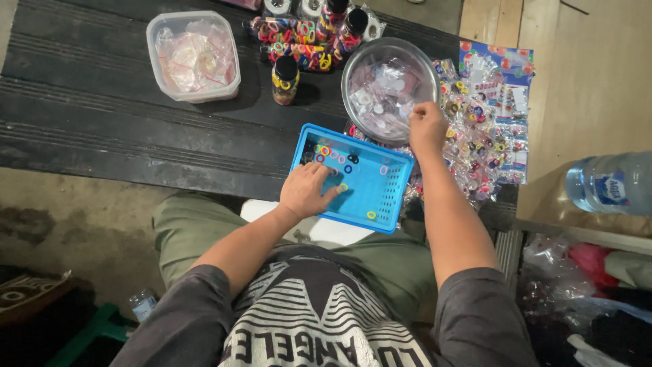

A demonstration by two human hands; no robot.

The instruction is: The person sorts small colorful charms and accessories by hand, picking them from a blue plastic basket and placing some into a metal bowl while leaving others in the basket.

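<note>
Resting flat in the blue tray [380, 197], the left hand [307, 192] has fingers spread over tiny colored rings [337, 158], gripping nothing. Right hand [426, 128] sits just past the tray at the clear bowl [370, 64] rim, fingers pinched; can't tell what's in them.

Both hands forward: left hand [307, 190] flat, fingers spread; right hand [426, 126] loosely curled, raised.

We note a dark grey short-sleeved T-shirt [326, 319] — white stripes and lettering on the chest — over olive-green trousers [183, 238]; both forearms bare.
</note>
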